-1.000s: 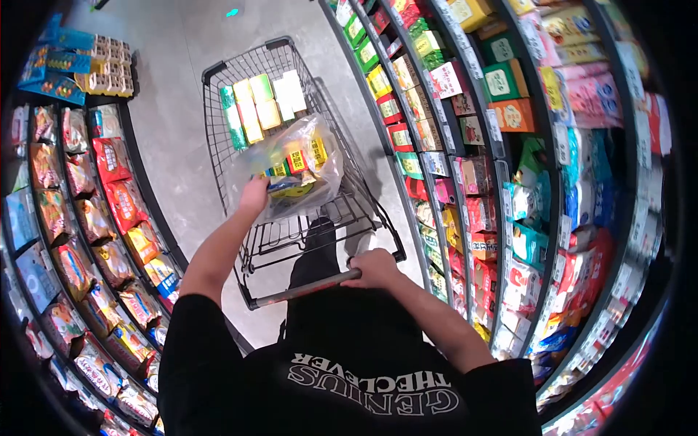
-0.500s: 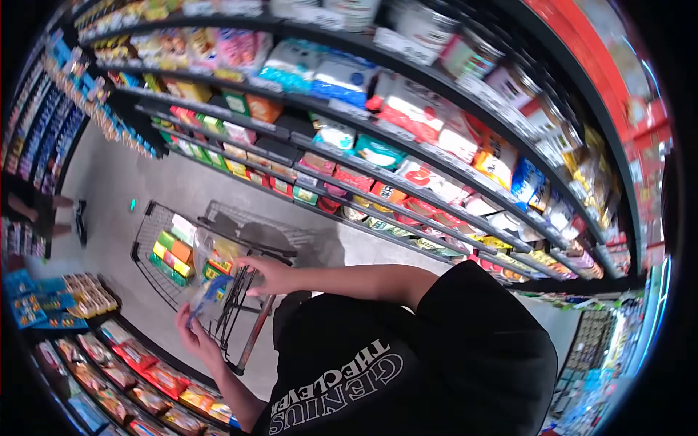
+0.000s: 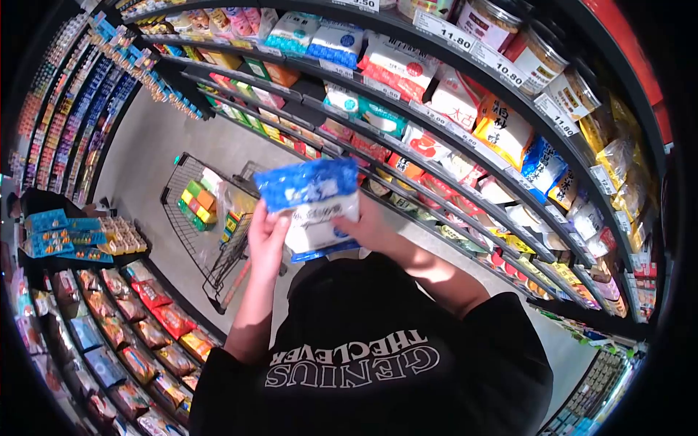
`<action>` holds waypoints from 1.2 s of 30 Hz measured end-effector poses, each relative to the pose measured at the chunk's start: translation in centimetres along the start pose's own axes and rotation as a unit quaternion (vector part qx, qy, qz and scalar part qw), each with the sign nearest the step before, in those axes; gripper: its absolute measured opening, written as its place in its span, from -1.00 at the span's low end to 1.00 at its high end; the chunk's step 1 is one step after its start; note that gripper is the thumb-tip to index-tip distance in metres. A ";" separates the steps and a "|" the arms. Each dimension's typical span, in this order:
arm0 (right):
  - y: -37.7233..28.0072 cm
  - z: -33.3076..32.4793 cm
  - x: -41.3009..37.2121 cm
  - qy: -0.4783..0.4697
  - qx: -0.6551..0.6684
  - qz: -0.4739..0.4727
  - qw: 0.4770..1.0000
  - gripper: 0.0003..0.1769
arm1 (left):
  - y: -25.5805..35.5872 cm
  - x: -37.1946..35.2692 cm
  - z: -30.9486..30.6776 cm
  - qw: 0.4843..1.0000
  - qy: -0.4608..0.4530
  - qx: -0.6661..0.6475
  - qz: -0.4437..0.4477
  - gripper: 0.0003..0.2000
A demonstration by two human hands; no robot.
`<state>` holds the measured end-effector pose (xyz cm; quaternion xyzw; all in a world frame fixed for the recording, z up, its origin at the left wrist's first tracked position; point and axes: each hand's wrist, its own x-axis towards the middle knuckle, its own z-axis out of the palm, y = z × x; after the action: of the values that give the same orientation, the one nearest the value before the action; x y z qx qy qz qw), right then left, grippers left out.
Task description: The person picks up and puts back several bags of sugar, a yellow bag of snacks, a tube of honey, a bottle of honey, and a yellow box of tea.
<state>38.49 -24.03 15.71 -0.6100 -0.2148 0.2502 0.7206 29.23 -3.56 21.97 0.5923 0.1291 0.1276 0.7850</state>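
A blue and white plastic packet (image 3: 314, 207) is held up in front of my chest between both hands. My left hand (image 3: 267, 236) grips its lower left side, thumb on the front. On the right edge my right hand (image 3: 363, 221) is closed round the packet, with fingers across its front. Beyond and to the left stands a wire shopping cart (image 3: 190, 234), holding green, yellow and orange boxes (image 3: 198, 202) and a clear plastic bag.
Shelves (image 3: 429, 112) of bagged goods and jars run diagonally along the right. Snack packets fill a lower shelf (image 3: 138, 327) at the left, with blue display boxes (image 3: 54, 234) above it. Dark clothing of another person (image 3: 47, 203) shows at the far left.
The blue and white packet is now raised between both my hands, which were over the cart with a clear and blue item. The view has shifted, and the cart appears farther from my hands.
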 end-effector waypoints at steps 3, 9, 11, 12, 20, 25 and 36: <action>-3.6 -1.7 -1.0 0.026 0.043 -0.031 0.998 -0.30 | -0.2 0.4 2.5 0.991 -0.123 0.044 -0.017 -0.38; -5.1 -4.5 -1.5 0.006 0.024 -0.099 0.995 -0.31 | -0.5 0.4 3.8 0.962 -0.156 0.217 -0.045 -0.52; -6.3 -5.2 -0.3 -0.036 -0.042 -0.075 0.996 -0.28 | -2.4 1.0 3.7 0.988 -0.100 0.116 -0.006 -0.59; -7.0 -5.4 0.4 -0.058 -0.077 -0.064 0.993 -0.27 | -3.2 1.3 3.6 0.993 -0.083 0.086 0.018 -0.63; -6.8 -3.1 4.6 0.031 -0.190 -0.097 0.977 -0.29 | -12.7 -0.3 -10.2 0.706 0.195 0.681 0.017 -0.61; -5.0 -1.3 8.0 0.000 -0.068 -0.046 0.997 -0.31 | -19.4 -3.2 -20.5 0.665 0.185 0.718 -0.087 -0.58; 1.7 5.0 15.6 0.022 -0.003 0.027 0.999 -0.53 | -17.4 3.2 -25.7 0.700 0.172 0.691 -0.056 -0.54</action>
<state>47.49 -10.23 14.96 -0.6233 -0.1833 0.2554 0.7159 23.95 16.03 -1.73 0.9277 0.3468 0.0582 0.1253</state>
